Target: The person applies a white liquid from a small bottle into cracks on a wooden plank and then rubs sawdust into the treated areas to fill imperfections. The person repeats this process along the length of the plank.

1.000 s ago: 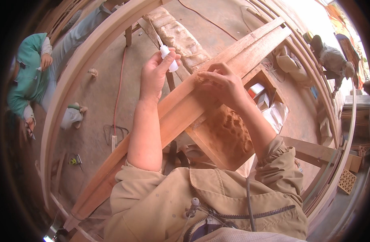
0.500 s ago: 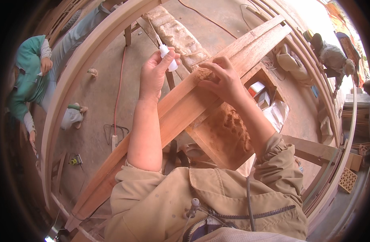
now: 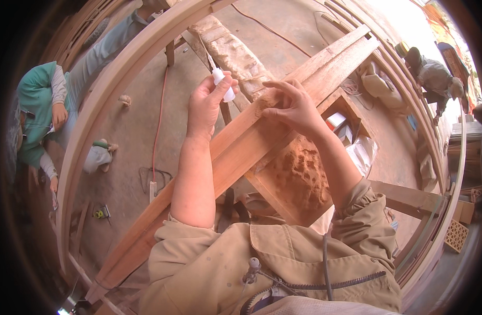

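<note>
My left hand point(image 3: 208, 103) is raised above a long reddish wooden beam point(image 3: 236, 152) and grips a small white squeeze bottle point(image 3: 221, 84) with a thin nozzle pointing up. My right hand point(image 3: 292, 106) rests on the beam's upper face, fingertips pressing a patch of sawdust-like filler point(image 3: 262, 105) on the wood. Below the beam lies a carved wooden panel point(image 3: 299, 176) with a rough, pitted surface.
A large curved wooden frame point(image 3: 102, 105) arcs around me. A person in a green top point(image 3: 39, 113) crouches at the left on the concrete floor; another person point(image 3: 432, 73) bends at the far right. A red cable point(image 3: 157, 131) and a small tape measure point(image 3: 99, 212) lie on the floor.
My right hand has slid up and left along the beam to the filler patch. My left hand keeps the white bottle held up in about the same place.
</note>
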Motion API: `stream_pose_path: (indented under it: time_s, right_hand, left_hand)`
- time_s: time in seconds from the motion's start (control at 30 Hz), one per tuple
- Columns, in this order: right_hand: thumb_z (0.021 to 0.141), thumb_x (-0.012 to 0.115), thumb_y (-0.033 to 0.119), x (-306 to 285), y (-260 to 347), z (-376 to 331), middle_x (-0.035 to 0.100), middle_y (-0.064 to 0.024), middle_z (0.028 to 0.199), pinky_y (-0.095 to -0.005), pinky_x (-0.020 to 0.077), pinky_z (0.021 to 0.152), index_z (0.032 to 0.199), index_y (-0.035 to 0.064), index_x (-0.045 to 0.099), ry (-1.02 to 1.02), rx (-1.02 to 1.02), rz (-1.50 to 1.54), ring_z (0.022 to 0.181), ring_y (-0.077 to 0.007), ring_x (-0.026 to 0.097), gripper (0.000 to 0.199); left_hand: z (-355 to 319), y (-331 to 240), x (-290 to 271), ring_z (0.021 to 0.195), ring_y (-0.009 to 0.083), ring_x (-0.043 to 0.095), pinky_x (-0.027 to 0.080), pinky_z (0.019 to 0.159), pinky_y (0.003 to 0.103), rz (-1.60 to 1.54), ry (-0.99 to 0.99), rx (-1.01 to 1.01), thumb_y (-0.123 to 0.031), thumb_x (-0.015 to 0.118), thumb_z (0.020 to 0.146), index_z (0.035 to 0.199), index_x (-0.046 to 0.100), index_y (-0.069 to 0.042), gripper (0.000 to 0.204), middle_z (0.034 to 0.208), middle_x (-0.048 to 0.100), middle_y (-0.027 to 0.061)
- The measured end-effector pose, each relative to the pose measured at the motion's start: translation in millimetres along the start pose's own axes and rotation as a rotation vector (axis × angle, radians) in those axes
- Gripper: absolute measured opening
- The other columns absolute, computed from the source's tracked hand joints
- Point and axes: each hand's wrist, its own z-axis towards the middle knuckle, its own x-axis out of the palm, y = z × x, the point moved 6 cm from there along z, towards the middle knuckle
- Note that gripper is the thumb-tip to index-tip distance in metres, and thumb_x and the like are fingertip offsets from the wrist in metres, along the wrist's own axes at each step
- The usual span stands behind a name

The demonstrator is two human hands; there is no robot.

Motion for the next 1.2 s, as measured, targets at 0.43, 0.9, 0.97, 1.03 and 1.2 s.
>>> stream_pose_path:
  time_s: [0.43,0.9,0.97,1.03,1.2]
  right_hand:
    - [0.065,0.074,0.02,5.3,-3.6,1.8,0.048,-0.0125,0.099,-0.0324,0.0462,0.083,0.116,0.0147,0.057,-0.078,0.065,-0.005,0.091,-0.0234,0.054,0.054]
    - [0.064,0.075,0.025,9.9,8.3,-1.0,0.049,-0.0138,0.101,-0.0333,0.0475,0.079,0.113,0.0111,0.055,-0.165,0.118,-0.151,0.09,-0.0242,0.055,0.055]
    - [0.067,0.074,0.026,9.7,6.2,-0.1,0.052,-0.0128,0.095,-0.0323,0.0476,0.074,0.106,0.0068,0.059,-0.299,0.116,-0.181,0.083,-0.0215,0.056,0.046]
    - [0.074,0.07,0.03,8.5,-6.4,3.9,0.055,-0.012,0.084,-0.0312,0.0464,0.068,0.094,0.0021,0.062,-0.29,0.274,0.11,0.076,-0.0181,0.056,0.035]
    - [0.086,0.055,0.035,-4.6,-16.6,0.0,0.058,-0.0107,0.067,-0.0288,0.0434,0.062,0.072,-0.003,0.064,-0.264,0.366,0.216,0.067,-0.0143,0.055,0.042]
  left_hand:
    - [0.9,-0.6,1.9,0.08,0.0118,0.059,0.044,0.076,0.025,0.016,0.004,0.006,-0.028,0.063,0.085,0.104,0.059,-0.002,0.033,0.089,0.064,0.0061]
    - [-0.9,-2.9,2.3,0.078,0.0116,0.058,0.045,0.074,0.024,0.003,0.002,0.015,-0.029,0.065,0.085,0.102,0.059,0.0,0.034,0.088,0.063,0.0068]
    - [-0.3,-2.9,3.2,0.078,0.0115,0.058,0.045,0.074,0.023,0.006,0.0,0.015,-0.029,0.065,0.085,0.101,0.059,0.0,0.034,0.088,0.063,0.0068]
    - [1.0,-1.7,2.1,0.078,0.0114,0.058,0.044,0.074,0.024,0.001,-0.004,0.015,-0.029,0.065,0.085,0.101,0.059,0.0,0.034,0.088,0.063,0.0067]
    - [0.2,-2.4,0.6,0.078,0.0114,0.058,0.044,0.076,0.024,0.004,-0.007,0.021,-0.031,0.065,0.085,0.101,0.059,0.0,0.035,0.088,0.064,0.0069]
